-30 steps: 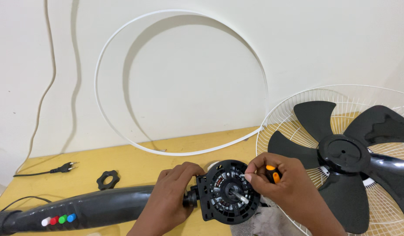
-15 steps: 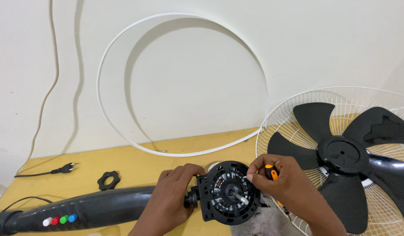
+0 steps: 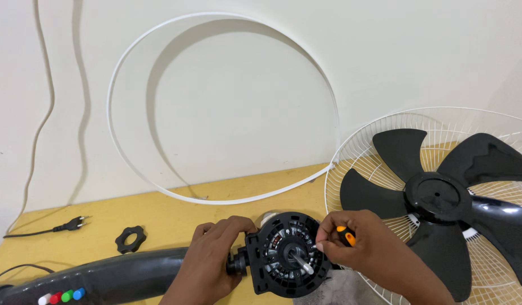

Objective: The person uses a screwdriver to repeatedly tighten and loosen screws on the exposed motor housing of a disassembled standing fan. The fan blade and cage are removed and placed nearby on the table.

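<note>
My left hand (image 3: 207,265) clasps the bared fan motor (image 3: 288,261); my right hand (image 3: 360,248) grips the screwdriver (image 3: 344,236) against it. Blade (image 3: 442,195) and grille (image 3: 385,169) already off, beside my right.

— What sort of place is this?
— It looks like a home repair corner: a yellow table (image 3: 176,212) against a plain white wall (image 3: 419,56).
— What shows it?
— Fan parts lie about: a white wire grille (image 3: 379,169), a black blade (image 3: 442,197), a loose plug (image 3: 72,225).
</note>
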